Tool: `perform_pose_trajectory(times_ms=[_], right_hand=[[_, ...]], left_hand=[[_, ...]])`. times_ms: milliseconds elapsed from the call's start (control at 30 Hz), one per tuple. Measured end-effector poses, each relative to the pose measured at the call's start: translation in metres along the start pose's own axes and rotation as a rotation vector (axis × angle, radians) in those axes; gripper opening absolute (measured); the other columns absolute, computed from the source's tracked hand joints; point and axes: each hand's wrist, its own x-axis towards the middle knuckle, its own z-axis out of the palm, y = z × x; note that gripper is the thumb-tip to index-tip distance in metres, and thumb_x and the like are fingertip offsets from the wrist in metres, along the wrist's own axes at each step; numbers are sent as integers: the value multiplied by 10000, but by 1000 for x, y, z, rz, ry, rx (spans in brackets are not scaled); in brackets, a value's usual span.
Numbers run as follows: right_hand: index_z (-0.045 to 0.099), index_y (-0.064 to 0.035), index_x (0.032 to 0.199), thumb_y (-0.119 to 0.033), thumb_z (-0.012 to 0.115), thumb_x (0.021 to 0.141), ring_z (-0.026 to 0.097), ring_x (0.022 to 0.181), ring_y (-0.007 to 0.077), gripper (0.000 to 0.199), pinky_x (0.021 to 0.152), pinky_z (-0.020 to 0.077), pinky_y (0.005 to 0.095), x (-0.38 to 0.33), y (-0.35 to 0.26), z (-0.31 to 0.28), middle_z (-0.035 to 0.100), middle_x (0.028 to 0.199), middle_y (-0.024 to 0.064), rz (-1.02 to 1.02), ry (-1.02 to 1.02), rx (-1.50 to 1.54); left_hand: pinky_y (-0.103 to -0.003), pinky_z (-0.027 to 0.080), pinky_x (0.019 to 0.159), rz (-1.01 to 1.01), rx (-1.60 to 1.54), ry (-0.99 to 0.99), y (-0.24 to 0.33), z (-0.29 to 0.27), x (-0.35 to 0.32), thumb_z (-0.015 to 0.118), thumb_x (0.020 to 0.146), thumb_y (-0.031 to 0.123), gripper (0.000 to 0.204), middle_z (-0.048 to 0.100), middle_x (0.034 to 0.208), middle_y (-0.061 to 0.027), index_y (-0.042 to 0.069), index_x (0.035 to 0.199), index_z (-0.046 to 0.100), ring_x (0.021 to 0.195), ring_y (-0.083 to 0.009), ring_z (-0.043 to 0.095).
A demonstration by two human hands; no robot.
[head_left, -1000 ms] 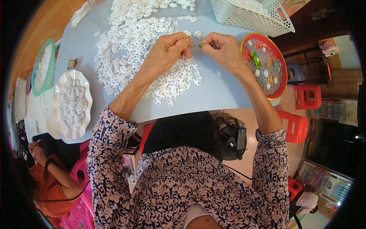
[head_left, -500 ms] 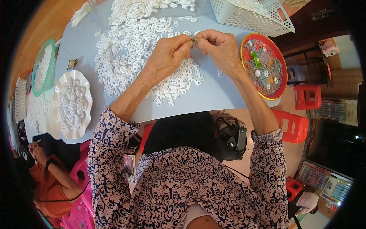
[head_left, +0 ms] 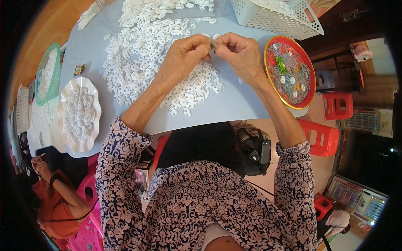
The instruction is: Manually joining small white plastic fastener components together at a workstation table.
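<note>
My left hand [head_left: 184,56] and my right hand [head_left: 236,52] meet fingertip to fingertip above the grey table [head_left: 234,104]. Between the fingertips they pinch a small white piece [head_left: 213,44], mostly hidden by the fingers. Under and behind the hands spreads a large heap of small white plastic rings [head_left: 150,46]. A red round tray [head_left: 291,71] holding thin grey strands and a few small white and green bits lies just right of my right hand.
A white scalloped plate [head_left: 79,113] filled with white pieces sits at the left, a green basket [head_left: 47,73] beyond it. A white perforated basket [head_left: 276,14] stands at the back right. Red stools [head_left: 326,121] stand beside the table. Another person [head_left: 50,196] sits lower left.
My hands have come together from slightly apart and risen a little off the heap, now pinching one small piece between them.
</note>
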Motion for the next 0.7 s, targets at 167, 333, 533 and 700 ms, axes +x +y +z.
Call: perform_pose_trajectory(times_ms=[167, 333, 533, 700], right_hand=[[654, 23, 808, -75, 633, 797, 473, 613, 19, 101, 546, 394, 177, 0, -6, -1, 595, 694, -27, 70, -6, 42], [654, 9, 788, -77, 624, 799, 468, 578, 34, 92, 504, 370, 187, 0, -3, -1, 576, 662, -19, 153, -26, 183], [644, 8, 766, -87, 623, 795, 454, 548, 37, 101, 485, 351, 191, 0, -5, -2, 554, 624, -18, 129, -45, 125], [636, 8, 801, -87, 623, 828, 481, 571, 63, 99, 534, 398, 208, 1, -6, -7, 569, 670, -1, 174, -91, 69]], left_hand=[[-213, 429, 629, 123, 44, 88, 0, 1, 0, 551, 877, 117, 162, 593, 713, -13, 2, 932, 651, 681, -67, 545], [-212, 433, 650, 130, 10, 102, -1, 1, 0, 559, 873, 118, 158, 605, 756, -10, 4, 932, 652, 733, -71, 565], [-208, 422, 652, 87, -158, 127, -4, 4, 2, 574, 864, 111, 153, 608, 772, -12, -7, 928, 647, 733, -67, 545], [-221, 425, 654, 91, -119, 44, -4, -5, 4, 588, 855, 109, 138, 613, 777, -6, 1, 923, 641, 705, -74, 527]])
